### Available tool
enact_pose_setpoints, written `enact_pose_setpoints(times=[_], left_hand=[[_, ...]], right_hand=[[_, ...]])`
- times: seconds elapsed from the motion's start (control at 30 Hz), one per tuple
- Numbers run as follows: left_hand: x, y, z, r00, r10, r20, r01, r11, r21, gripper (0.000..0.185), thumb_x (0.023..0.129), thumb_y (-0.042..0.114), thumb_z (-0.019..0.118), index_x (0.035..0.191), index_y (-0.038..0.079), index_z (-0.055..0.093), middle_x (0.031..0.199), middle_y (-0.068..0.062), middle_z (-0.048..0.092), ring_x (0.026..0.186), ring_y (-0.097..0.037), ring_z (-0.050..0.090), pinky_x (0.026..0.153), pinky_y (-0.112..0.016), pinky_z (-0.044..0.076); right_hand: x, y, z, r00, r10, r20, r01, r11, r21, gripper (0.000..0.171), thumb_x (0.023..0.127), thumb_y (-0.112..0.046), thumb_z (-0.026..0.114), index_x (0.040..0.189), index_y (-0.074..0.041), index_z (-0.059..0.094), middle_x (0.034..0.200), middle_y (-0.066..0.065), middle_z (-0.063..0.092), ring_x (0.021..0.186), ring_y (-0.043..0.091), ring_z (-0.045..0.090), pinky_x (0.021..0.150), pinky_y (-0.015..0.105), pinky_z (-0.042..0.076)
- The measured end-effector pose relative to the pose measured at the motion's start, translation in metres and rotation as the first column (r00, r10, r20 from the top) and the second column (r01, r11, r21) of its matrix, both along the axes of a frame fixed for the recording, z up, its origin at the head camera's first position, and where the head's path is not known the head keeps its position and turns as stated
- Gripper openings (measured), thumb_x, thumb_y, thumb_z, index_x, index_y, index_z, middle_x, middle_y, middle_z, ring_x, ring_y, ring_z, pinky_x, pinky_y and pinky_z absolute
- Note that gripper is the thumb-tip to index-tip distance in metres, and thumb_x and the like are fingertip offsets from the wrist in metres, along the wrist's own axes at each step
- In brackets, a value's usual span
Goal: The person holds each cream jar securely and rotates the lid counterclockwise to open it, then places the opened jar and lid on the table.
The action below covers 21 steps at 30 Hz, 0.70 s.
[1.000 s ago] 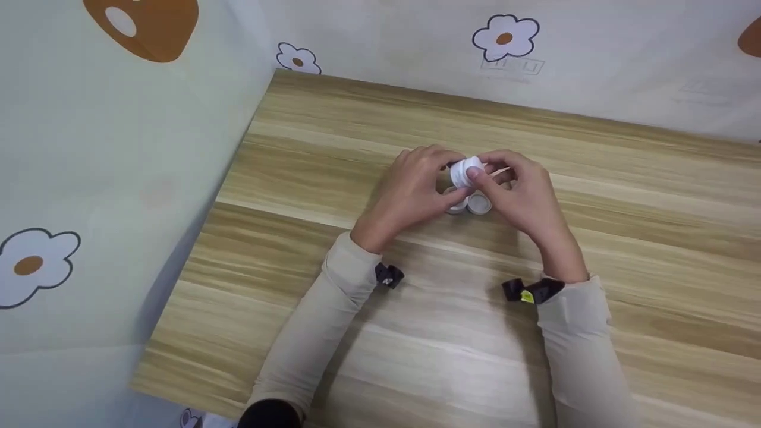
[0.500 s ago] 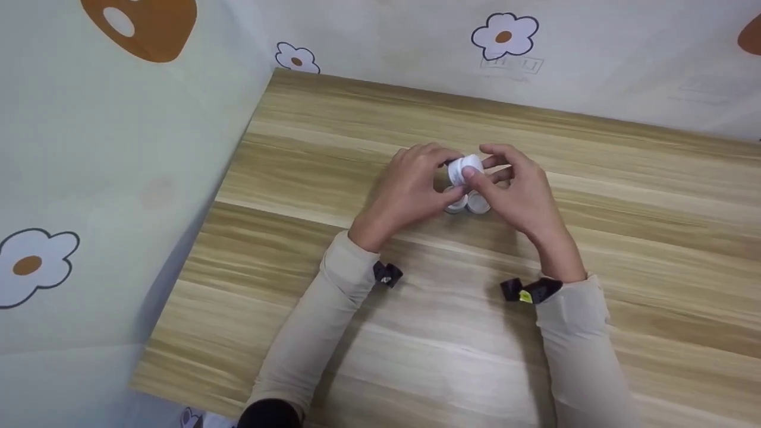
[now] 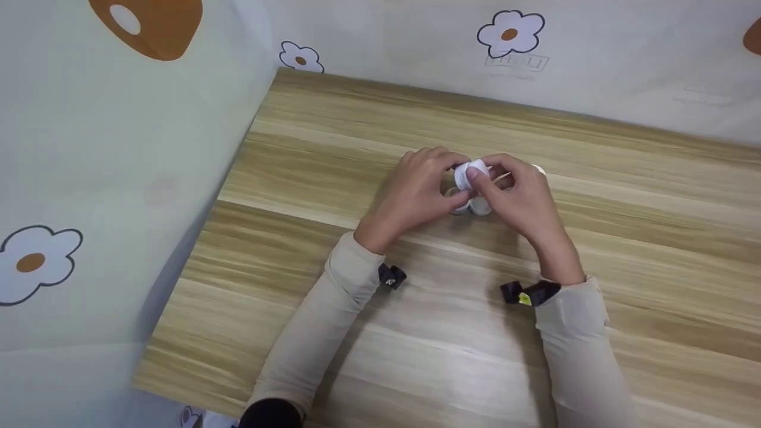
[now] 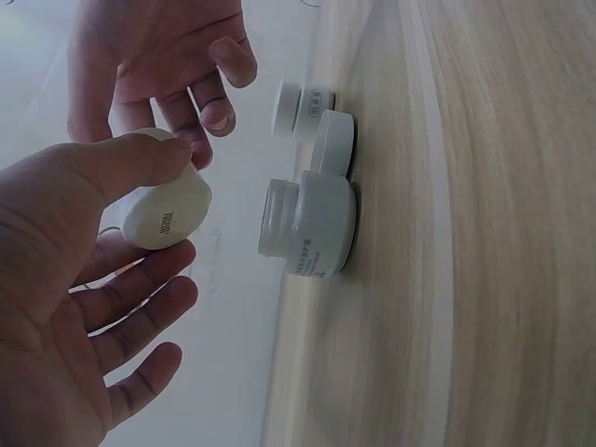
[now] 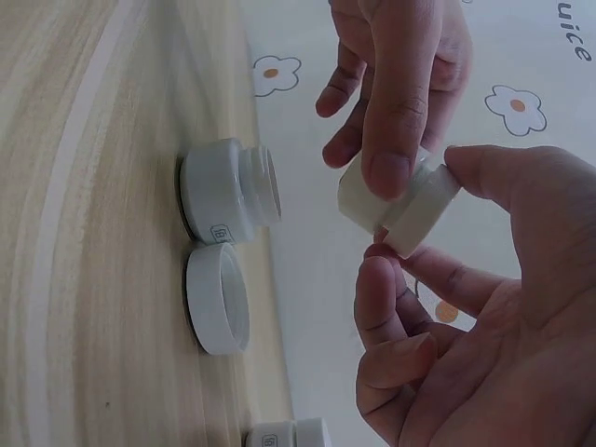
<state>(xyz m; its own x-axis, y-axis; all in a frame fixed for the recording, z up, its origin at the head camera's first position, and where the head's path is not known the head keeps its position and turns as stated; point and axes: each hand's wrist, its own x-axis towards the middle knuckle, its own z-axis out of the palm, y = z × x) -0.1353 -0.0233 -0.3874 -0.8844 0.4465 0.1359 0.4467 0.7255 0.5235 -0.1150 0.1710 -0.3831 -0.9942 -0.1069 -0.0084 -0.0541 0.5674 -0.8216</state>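
Observation:
My left hand (image 3: 416,187) grips a small white cosmetic jar (image 4: 169,212) between thumb and fingers, tilted above the table. My right hand (image 3: 523,193) pinches the white lid (image 5: 419,212) at the jar's mouth with thumb and fingers; how tightly the lid sits cannot be told. Below the hands, a larger white jar (image 4: 324,223) stands upright on the table with its threaded neck bare. Touching or right beside it lies a loose white lid (image 5: 219,298), hollow side up. In the head view both are partly hidden by my fingers.
A second small lidded jar (image 4: 315,107) stands on the wood-grain table (image 3: 333,142), mostly hidden behind my right hand in the head view. Flower-printed sheets (image 3: 410,53) hang along the table's back and left edges.
My right fingers, lifted off the lid half a second ago, are back on it. The small lidded jar's top now shows past my right hand. My left hand keeps its grip.

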Motion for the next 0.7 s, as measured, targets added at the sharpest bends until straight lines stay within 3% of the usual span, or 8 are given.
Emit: enact_pose_setpoints(times=[0.23, 0.47, 0.7], left_hand=[[-0.0007, -0.0004, -0.0015, 1.000, -0.007, -0.009, 0.007, 1.000, 0.009, 0.048, 0.093, 0.044, 0.078, 0.133, 0.020, 0.073, 0.132, 0.001, 0.074, 0.124, -0.019, 0.067, 0.102, -0.039, 0.050], [-0.0003, -0.0023, -0.0033, 1.000, 0.010, -0.005, -0.010, 1.000, 0.000, 0.047, 0.094, 0.046, 0.077, 0.133, 0.021, 0.073, 0.134, 0.002, 0.073, 0.124, -0.018, 0.066, 0.105, -0.038, 0.049], [-0.0021, 0.0019, 0.0012, 1.000, 0.019, 0.013, -0.019, 1.000, 0.017, 0.046, 0.094, 0.044, 0.078, 0.133, 0.021, 0.072, 0.135, 0.002, 0.073, 0.123, -0.017, 0.065, 0.106, -0.038, 0.048]], right_hand=[[0.0005, 0.0019, -0.0006, 1.000, 0.023, -0.003, -0.023, 0.999, -0.022, 0.039, 0.101, -0.035, 0.070, 0.130, -0.009, 0.073, 0.110, 0.011, 0.071, 0.085, 0.011, 0.066, 0.068, 0.015, 0.053], [0.0009, 0.0029, -0.0018, 0.999, 0.025, 0.039, -0.023, 0.999, -0.031, 0.059, 0.100, -0.045, 0.070, 0.145, -0.008, 0.062, 0.117, 0.014, 0.071, 0.097, 0.018, 0.070, 0.073, 0.014, 0.054], [-0.0018, 0.0084, 0.0031, 0.999, -0.034, 0.030, 0.034, 0.999, -0.013, 0.054, 0.103, -0.053, 0.062, 0.131, -0.007, 0.069, 0.114, 0.012, 0.072, 0.093, 0.015, 0.068, 0.075, 0.018, 0.052]])
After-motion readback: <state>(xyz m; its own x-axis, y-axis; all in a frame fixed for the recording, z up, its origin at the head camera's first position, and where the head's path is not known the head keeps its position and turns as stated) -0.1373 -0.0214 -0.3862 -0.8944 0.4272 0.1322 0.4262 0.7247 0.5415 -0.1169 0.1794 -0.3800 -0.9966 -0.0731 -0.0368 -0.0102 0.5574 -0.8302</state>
